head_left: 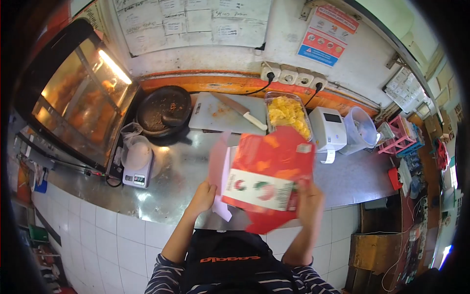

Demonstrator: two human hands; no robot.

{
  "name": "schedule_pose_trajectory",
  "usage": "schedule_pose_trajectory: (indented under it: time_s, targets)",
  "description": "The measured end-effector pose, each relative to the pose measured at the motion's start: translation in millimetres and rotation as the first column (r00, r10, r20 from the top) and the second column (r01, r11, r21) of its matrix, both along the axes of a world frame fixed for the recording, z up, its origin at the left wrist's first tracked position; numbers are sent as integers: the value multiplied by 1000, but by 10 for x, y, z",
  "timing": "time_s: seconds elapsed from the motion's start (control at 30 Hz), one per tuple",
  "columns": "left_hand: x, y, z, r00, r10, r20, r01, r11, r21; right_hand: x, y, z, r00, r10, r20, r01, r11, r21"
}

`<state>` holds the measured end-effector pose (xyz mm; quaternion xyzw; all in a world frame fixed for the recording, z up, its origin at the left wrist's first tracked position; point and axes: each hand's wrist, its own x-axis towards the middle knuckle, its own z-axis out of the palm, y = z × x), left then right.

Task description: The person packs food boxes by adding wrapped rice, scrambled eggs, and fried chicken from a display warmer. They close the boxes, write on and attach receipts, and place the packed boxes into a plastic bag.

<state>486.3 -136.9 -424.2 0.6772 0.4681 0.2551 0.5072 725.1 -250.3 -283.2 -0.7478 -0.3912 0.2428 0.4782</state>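
Note:
A red cardboard food box (276,157) with a white printed band is held up in front of me, part folded and slightly blurred. My left hand (203,196) has its fingers closed on a pale pinkish flap (219,171) at the box's left side. On the right, my right hand (309,203) grips the red printed panel by its edge, fingers partly hidden behind it. Just beyond the box are a tray of yellow chips or peel-like pieces (288,111) and a white-handled knife (241,110) lying on a white cutting board (200,115).
A steel counter (171,188) runs across. At left stand a lit glass food warmer (81,98), a kitchen scale (135,175) and a dark stone mortar (164,110). To the right are a label printer (328,128), a clear plastic bucket (360,130) and a pink rack (393,134).

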Motion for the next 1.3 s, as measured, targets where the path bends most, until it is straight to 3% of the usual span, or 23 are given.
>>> schedule_pose_trajectory:
  time_s: [0.07, 0.13, 0.17, 0.27, 0.3, 0.33, 0.4, 0.43, 0.5, 0.57, 0.6, 0.63, 0.67, 0.7, 0.77, 0.9, 0.93, 0.97, 1.03, 1.07, 1.17, 1.23, 1.3]
  targets:
    - [-9, 31, 110, 998, 57, 2, -57, 998, 41, 334, -129, -77, 993, -61, 100, 35, 970, 241]
    - [-80, 82, 22, 997, 73, 2, -73, 997, 5, 411, -197, -27, 985, -171, -22, 163, 882, 441]
    - [-106, 98, 1, 997, 76, 4, -76, 997, -17, 422, -211, -3, 986, -165, -22, 158, 885, 439]
    - [-152, 92, -33, 996, 85, -21, -86, 995, -54, 472, -230, -35, 984, -169, -58, 178, 905, 387]
    - [-162, 96, -34, 995, 94, -43, -97, 994, -58, 520, -154, -146, 990, -112, 91, 101, 989, 111]
    - [-182, 99, -29, 995, 92, -43, -94, 994, -57, 563, -58, -263, 976, -12, 216, 52, 982, -183]
    - [-270, 105, -19, 987, 158, 5, -158, 987, -6, 430, 216, -529, 942, 111, 317, -23, 963, -269]
    - [-419, 149, -26, 988, 155, 6, -155, 988, -3, 381, 330, -771, 923, 141, 359, -36, 958, -283]
    - [-789, 269, -49, 902, 259, 346, -123, 921, -370, 216, 464, -1028, 898, 211, 387, -95, 950, -298]
    - [-927, 238, 135, 650, 466, 600, -167, 858, -486, 60, 523, -1042, 893, 240, 380, -129, 947, -295]
    - [-1008, 234, 123, 542, 516, 663, -160, 838, -521, 9, 540, -1037, 951, 260, 167, -220, 949, -226]
    - [-1077, 216, 94, 538, 530, 655, -167, 829, -534, 8, 543, -1029, 956, 290, -52, -294, 946, -138]
    - [-1151, 213, 60, 531, 549, 646, -181, 818, -546, 83, 546, -1057, 958, 283, -49, -287, 948, -140]
    - [-1198, 185, 2, 566, 550, 614, -197, 813, -548, 211, 565, -1143, 979, 144, 147, -132, 987, -90]
    - [-1296, 193, -113, 702, 513, 493, -219, 815, -536, 513, 590, -1399, 873, -85, 480, 96, 995, 1]
    - [-1409, 312, -94, 936, 290, 199, -171, 870, -462, 787, 581, -1915, 763, -16, 646, 57, 997, -42]
    - [-1404, 362, -61, 935, 292, 200, -171, 868, -467, 757, 580, -1979, 887, 88, 452, 22, 972, -233]
    - [-1400, 419, -27, 973, 206, 107, -155, 921, -357, 702, 587, -2030, 963, 153, 222, -54, 915, -400]
    - [-1540, 556, -164, 993, 36, -108, -48, 993, -105, 464, 551, -2198, 956, 173, 239, -72, 922, -380]
    - [-1560, 576, -133, 994, 38, -103, -49, 993, -105, 266, 549, -2170, 949, 187, 255, -88, 930, -357]
    - [-1347, 624, -15, 939, 83, -335, -95, 995, -18, -222, 542, -2110, 947, 226, 229, -107, 893, -438]
    - [-1148, 533, 86, 819, 437, -371, -269, 864, 425, -538, 567, -2118, 952, 203, 228, -69, 870, -488]
    - [-994, 501, 392, 784, 531, -322, -76, 596, 799, -773, 585, -2081, 889, 88, 449, 107, 914, -391]
